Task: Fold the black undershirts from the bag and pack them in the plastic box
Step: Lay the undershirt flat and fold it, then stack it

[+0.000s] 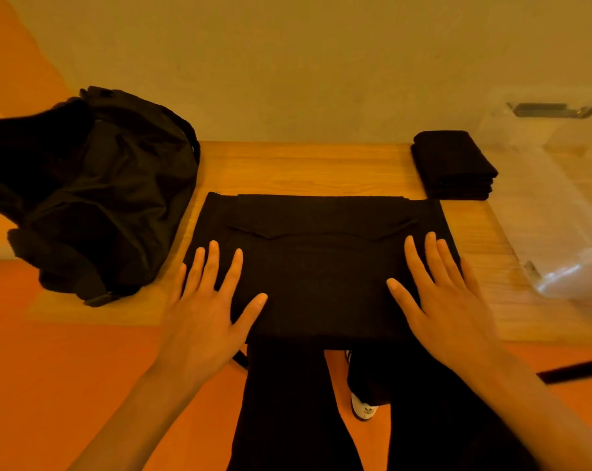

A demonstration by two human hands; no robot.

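A black undershirt [318,266] lies flat in the middle of the wooden table [287,168], with its sides folded in over the body. My left hand [209,300] presses on its near left part with straight, spread fingers. My right hand [440,294] lies flat on its near right part the same way. A black bag [101,195] sits slumped at the table's left end. A stack of folded black undershirts [454,164] stands at the back right. The clear plastic box [559,212] is at the far right, partly out of frame.
A plain wall runs behind the table. The floor around it is orange. My legs in dark trousers and a white shoe [362,407] show below the table's near edge. A dark strip [576,368] lies on the floor at the right.
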